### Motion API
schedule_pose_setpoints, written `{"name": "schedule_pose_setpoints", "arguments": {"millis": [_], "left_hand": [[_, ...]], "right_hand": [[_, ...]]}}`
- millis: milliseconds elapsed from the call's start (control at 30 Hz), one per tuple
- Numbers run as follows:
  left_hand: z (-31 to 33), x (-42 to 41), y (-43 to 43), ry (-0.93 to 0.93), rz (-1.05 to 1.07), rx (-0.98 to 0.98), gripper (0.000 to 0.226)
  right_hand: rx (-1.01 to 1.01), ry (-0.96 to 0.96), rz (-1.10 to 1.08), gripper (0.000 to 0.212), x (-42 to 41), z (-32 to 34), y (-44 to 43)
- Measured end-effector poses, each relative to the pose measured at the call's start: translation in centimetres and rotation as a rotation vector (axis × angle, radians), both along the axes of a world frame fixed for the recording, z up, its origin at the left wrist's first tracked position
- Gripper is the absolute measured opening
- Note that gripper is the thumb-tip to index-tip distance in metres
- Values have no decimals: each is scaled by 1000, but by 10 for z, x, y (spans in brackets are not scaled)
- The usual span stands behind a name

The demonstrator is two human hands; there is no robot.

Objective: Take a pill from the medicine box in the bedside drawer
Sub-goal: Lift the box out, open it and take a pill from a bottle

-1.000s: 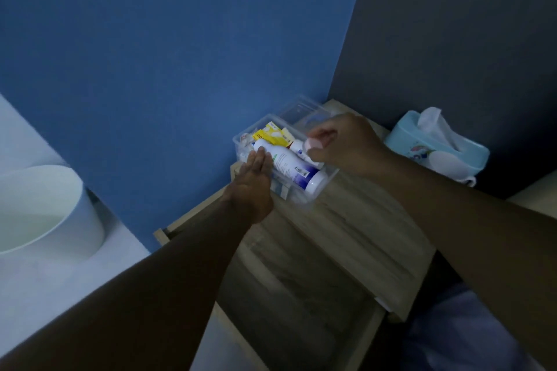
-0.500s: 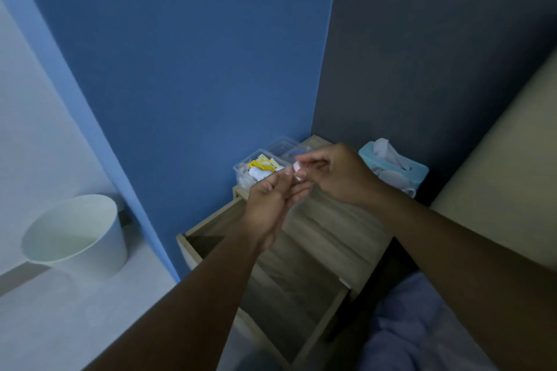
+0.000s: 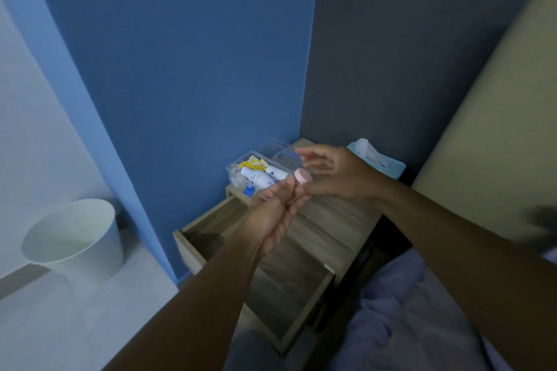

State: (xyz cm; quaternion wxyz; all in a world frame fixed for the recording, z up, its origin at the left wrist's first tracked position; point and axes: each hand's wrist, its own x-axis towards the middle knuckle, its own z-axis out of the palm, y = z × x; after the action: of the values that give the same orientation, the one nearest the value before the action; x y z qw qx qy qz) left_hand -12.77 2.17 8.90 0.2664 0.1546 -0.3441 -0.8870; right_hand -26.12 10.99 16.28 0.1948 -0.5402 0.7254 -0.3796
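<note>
A clear plastic medicine box (image 3: 232, 172) stands on the wooden bedside table (image 3: 337, 220) by the blue wall. It holds white bottles (image 3: 259, 179) and yellow packets (image 3: 253, 163), and its lid (image 3: 281, 152) lies behind it. In front of the box, my left hand (image 3: 277, 214) pinches a small pink round container (image 3: 303, 175) at its fingertips. Just right of the container is my right hand (image 3: 340, 175), fingers spread and holding nothing. No pill is visible. The drawer (image 3: 301, 325) below stands pulled out, and its inside looks bare.
A light blue tissue box (image 3: 390, 167) sits at the back right of the table top. A white bin (image 3: 75, 238) stands on the floor to the left. Pale bedding (image 3: 407, 325) lies at the lower right, against the open drawer's corner.
The pink container has passed from my right hand's fingers to my left hand's fingertips. My right hand has let go and spread its fingers. The view has pulled back from the box.
</note>
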Motion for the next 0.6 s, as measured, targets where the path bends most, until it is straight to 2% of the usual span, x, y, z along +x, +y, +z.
{"name": "schedule_pose_setpoints", "arguments": {"millis": [67,133,233,333,433,567,600], "left_hand": [[-2,-2,2,20,-32,-5,31],[-8,-4,2,24,-50,7,28],[-17,-5,1,20,-49,35,29],[-26,-5,-2,4,-48,67,26],[-33,-9,-4,-4,-56,78,29],[-43,-11,-7,-21,-88,108,26],[-45,-12,-8,-23,-97,111,27]], "right_hand": [[7,257,-153,43,3,0,-1],[-37,359,-211,35,4,1,-1],[57,210,-44,20,-4,1,-3],[115,119,69,43,-7,-2,-6],[149,278,-63,57,-6,-11,-10],[157,320,33,25,-13,-21,-10],[134,321,69,23,-14,-23,-9]]}}
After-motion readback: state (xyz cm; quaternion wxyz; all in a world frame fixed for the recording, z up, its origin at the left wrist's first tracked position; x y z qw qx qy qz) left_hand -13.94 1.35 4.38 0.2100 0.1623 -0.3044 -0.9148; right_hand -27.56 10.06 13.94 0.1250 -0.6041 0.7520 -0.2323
